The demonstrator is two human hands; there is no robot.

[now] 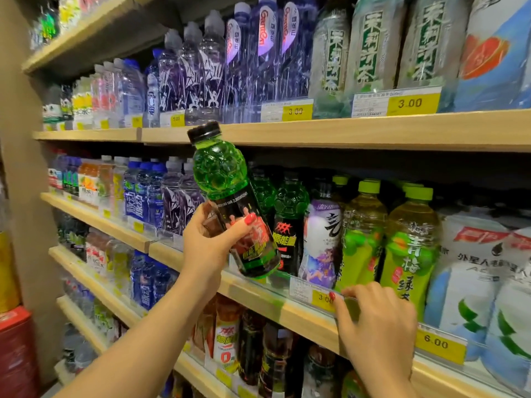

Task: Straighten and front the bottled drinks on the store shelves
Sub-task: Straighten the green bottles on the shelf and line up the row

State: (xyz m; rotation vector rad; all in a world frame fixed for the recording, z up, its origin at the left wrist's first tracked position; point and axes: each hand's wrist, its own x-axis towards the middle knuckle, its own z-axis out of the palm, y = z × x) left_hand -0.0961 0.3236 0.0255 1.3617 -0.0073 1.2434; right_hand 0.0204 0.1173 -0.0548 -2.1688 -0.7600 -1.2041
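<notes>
My left hand (212, 245) grips a green energy-drink bottle (227, 179) with a black cap and a black-and-red label, tilted to the left, its base near the front lip of the middle shelf (258, 300). Just behind and right of it stand two matching green bottles (290, 214). My right hand (376, 326) rests on the clear price rail (304, 288) at the shelf's edge, fingers bent over it, with no bottle in it. Right of the green bottles stand a purple-labelled bottle (321, 234) and green-tea bottles (411, 245).
The upper shelf (344, 130) carries clear water bottles (207, 67) and tea bottles (373, 44) behind yellow price tags. Blue and clear bottles (143, 191) fill the left of the middle shelf. Lower shelves hold more drinks (230, 340). Red packs (17, 351) stand at the far left.
</notes>
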